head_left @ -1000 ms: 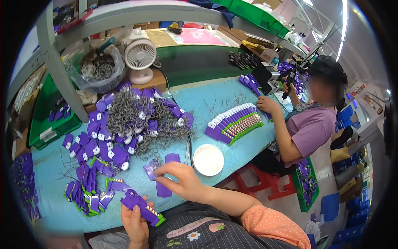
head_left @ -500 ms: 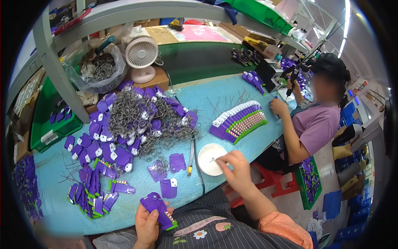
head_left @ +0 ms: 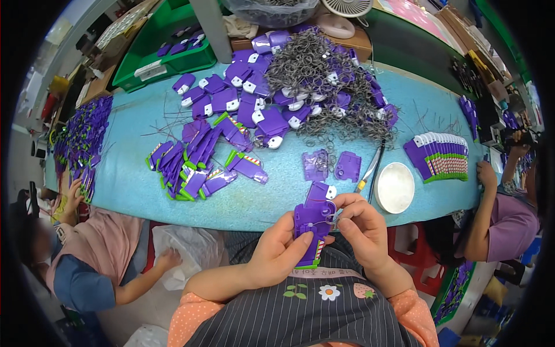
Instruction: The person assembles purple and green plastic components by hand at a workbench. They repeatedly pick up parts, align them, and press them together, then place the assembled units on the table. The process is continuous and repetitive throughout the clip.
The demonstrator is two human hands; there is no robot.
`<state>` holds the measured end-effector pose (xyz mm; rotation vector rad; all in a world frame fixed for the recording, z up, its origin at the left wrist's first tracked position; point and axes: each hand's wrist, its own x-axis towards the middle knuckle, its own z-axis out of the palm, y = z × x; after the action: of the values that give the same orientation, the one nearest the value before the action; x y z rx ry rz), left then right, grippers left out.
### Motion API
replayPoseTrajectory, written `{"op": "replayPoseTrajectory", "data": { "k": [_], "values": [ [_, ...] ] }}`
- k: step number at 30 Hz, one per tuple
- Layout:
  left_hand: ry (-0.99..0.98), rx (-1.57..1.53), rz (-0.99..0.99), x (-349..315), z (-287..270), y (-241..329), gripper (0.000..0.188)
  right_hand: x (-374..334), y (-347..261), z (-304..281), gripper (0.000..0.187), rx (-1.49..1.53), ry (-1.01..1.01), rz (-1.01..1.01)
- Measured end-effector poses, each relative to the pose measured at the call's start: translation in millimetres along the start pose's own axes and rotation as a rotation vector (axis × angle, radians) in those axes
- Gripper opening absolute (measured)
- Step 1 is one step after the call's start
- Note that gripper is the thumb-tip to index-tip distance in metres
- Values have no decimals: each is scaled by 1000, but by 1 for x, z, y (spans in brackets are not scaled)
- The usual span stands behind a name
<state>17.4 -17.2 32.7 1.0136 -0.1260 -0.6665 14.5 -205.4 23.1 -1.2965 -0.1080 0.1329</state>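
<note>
In front of my apron, my left hand [head_left: 277,248] grips a purple plastic shell [head_left: 303,218] with a green end and a red-and-white striped edge. My right hand [head_left: 365,230] is at the shell's right side, fingertips pinched together. What they pinch is too small to make out; a thin grey curved bit shows beside them. Just beyond the shell lies a purple piece with a white tip [head_left: 330,192], partly covered. A white bowl [head_left: 395,188] stands to the right of my right hand. Two purple shell halves [head_left: 348,166] lie farther back, one under loose grey rings.
A heap of grey metal rings [head_left: 312,63] covers purple pieces at the back. Striped purple-green parts [head_left: 193,168] lie left; a neat row [head_left: 442,156] sits right. A utility knife [head_left: 362,184] and cable lie by the bowl. Co-workers sit at left [head_left: 98,254] and right [head_left: 514,220].
My right hand has left the white bowl and come to the purple shell. My left hand has brought the shell nearer the middle of my body. The view has turned left and downward.
</note>
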Motion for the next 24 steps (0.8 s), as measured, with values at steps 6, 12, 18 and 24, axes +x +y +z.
{"op": "replayPoseTrajectory", "data": {
  "k": [6, 12, 18, 24],
  "values": [
    [-76, 54, -29, 1, -4, -8, 36, -7, 4, -9, 8, 135, -37, 175],
    [-229, 311, -130, 8, -12, -10, 32, 2, -26, -30, 14, -18, -132, 378],
    [-516, 507, -6, 5, -28, -10, 28, 19, -17, -45, 15, 218, -501, 686],
    [-92, -215, -111, -24, -34, -16, 37, 32, 25, -16, 36, -1260, 92, -155]
  ]
}}
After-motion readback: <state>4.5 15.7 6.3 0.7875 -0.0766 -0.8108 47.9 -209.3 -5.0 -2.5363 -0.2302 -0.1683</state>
